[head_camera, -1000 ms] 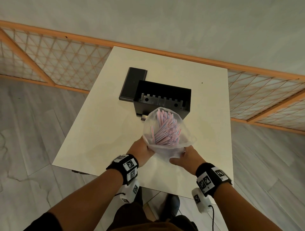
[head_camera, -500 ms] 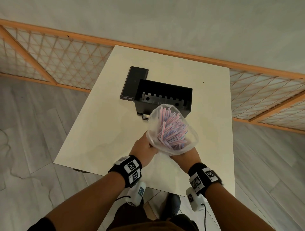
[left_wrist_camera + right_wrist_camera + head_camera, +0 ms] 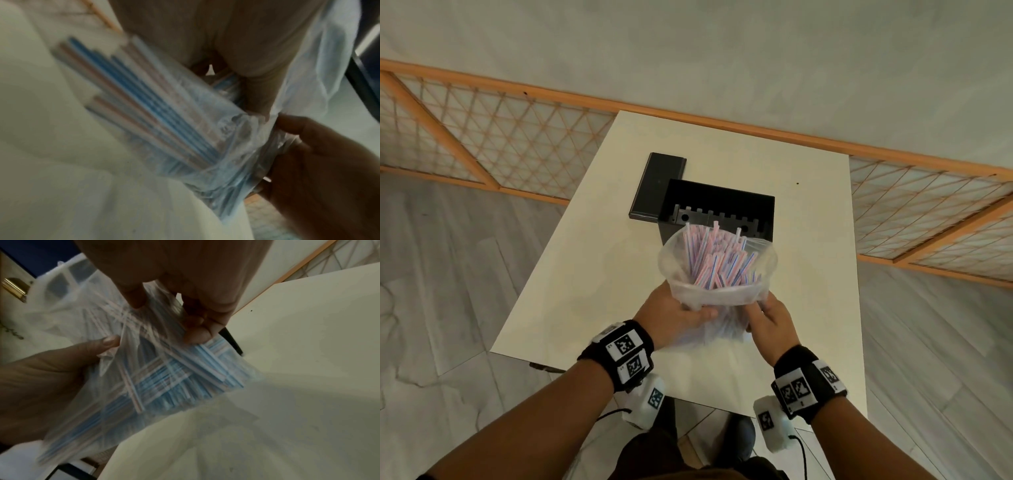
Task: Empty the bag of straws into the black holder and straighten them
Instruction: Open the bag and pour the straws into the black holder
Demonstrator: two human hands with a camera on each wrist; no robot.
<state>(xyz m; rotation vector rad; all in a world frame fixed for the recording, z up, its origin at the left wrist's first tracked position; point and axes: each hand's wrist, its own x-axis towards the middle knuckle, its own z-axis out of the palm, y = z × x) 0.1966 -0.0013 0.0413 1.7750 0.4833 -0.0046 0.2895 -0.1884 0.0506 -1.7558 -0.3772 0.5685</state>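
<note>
A clear plastic bag (image 3: 722, 294) full of pink, blue and white striped straws (image 3: 717, 260) is held above the white table (image 3: 592, 274), its open mouth tilted toward the black holder (image 3: 717, 202). My left hand (image 3: 678, 310) grips the bag from the left below its rim. My right hand (image 3: 767, 313) pinches the bag's lower right side. The straws' tips reach past the bag's mouth, over the holder's near edge. In the left wrist view the straws (image 3: 144, 104) show through the bag, blurred. In the right wrist view my fingers (image 3: 197, 335) press the bag (image 3: 131, 369) against the straws.
A flat black lid (image 3: 657, 185) lies on the table left of the holder. An orange lattice railing (image 3: 493, 144) runs behind the table. Grey floor lies on both sides, and the table's near edge is close to my body.
The bag has been lifted and tipped forward toward the holder, so the straws now point at it. My right hand slid lower on the bag.
</note>
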